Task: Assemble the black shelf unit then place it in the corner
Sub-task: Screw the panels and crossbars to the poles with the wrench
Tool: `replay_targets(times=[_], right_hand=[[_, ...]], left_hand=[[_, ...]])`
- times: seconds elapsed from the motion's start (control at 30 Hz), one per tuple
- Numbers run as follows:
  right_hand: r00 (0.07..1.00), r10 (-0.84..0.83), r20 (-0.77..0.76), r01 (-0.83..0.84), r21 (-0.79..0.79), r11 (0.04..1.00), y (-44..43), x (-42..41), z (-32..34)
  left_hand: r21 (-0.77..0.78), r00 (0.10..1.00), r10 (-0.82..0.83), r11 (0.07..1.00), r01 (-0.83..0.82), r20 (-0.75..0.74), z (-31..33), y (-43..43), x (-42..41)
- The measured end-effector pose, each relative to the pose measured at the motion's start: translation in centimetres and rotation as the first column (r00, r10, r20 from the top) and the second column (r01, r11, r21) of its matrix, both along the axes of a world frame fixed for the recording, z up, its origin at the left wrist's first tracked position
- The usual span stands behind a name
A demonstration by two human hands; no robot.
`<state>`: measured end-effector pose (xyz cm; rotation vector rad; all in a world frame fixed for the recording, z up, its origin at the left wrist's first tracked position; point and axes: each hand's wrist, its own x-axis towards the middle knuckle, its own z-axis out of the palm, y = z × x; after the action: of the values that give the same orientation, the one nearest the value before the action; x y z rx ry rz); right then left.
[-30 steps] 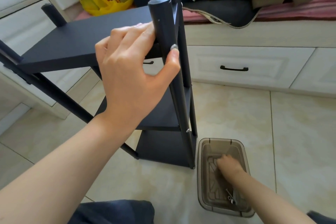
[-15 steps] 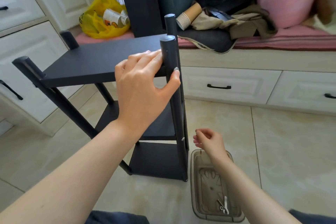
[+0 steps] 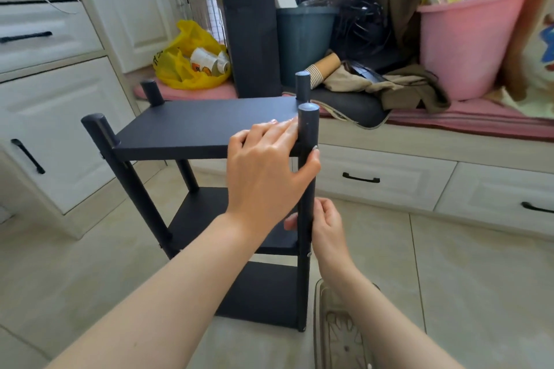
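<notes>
The black shelf unit (image 3: 204, 126) stands upright on the tiled floor, three boards between four round posts. My left hand (image 3: 263, 171) holds its near right corner: fingers lie on the top board, thumb hooks round the near right post (image 3: 308, 126). Lower down, between the top and middle boards, my right hand (image 3: 328, 228) curls round the same post, fingertips showing on its left side. Whether it also holds a small part is hidden. A translucent brown parts box (image 3: 338, 335) sits on the floor just right of the unit's base, partly under my right forearm.
White drawer cabinets (image 3: 45, 129) stand close on the left, and a low bench with drawers (image 3: 389, 180) runs behind. On the bench are a yellow bag (image 3: 192, 63), a tall black carton (image 3: 251, 33), paper cups, clothes and a pink bucket (image 3: 467, 39). Open tile lies to the right.
My right hand left the parts box, rose and closed round the near right post below my left hand. My view lifted and pulled back. The left hand kept its hold.
</notes>
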<state>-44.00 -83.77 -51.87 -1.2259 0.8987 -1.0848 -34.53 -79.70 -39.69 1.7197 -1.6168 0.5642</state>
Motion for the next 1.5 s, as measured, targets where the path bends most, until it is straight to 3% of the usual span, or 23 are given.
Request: replay_targets(times=[0.23, 0.67, 1.0, 1.2, 1.27, 1.37, 1.5], right_hand=[[0.999, 0.026, -0.022, -0.026, -0.028, 0.999, -1.2, 3.2, 0.8], [0.928, 0.282, -0.242, -0.333, -0.202, 0.921, -4.2, 14.4, 8.0], [0.868, 0.394, -0.303, -0.440, -0.102, 0.892, -2.4, 22.4, 10.2], [0.812, 0.424, -0.402, -0.525, -0.184, 0.831, -1.5, 22.8, 8.0], [0.795, 0.357, -0.491, -0.534, -0.288, 0.795, -1.4, 22.0, 6.4], [0.792, 0.263, -0.551, -0.510, -0.359, 0.782, -1.3, 20.7, 3.6], [0.761, 0.130, -0.636, -0.499, -0.445, 0.743, -1.7, 19.0, 0.2]], left_hand=[[0.031, 0.999, 0.030, 0.999, -0.029, -0.041, 1.1, 0.0, 3.1], [-0.079, 0.931, 0.249, 0.957, -0.279, -0.268, 5.1, 1.2, 15.6], [-0.118, 0.801, 0.248, 0.923, -0.365, -0.545, 4.5, 6.8, 22.1], [-0.108, 0.612, 0.136, 0.932, -0.345, -0.779, 0.8, 11.4, 24.2], [-0.055, 0.487, 0.119, 0.943, -0.327, -0.865, -1.3, 12.8, 24.5], [-0.001, 0.219, 0.054, 0.970, -0.242, -0.974, -4.8, 14.0, 24.5], [0.117, 0.095, 0.135, 0.977, -0.177, -0.986, -9.2, 14.5, 23.6]])
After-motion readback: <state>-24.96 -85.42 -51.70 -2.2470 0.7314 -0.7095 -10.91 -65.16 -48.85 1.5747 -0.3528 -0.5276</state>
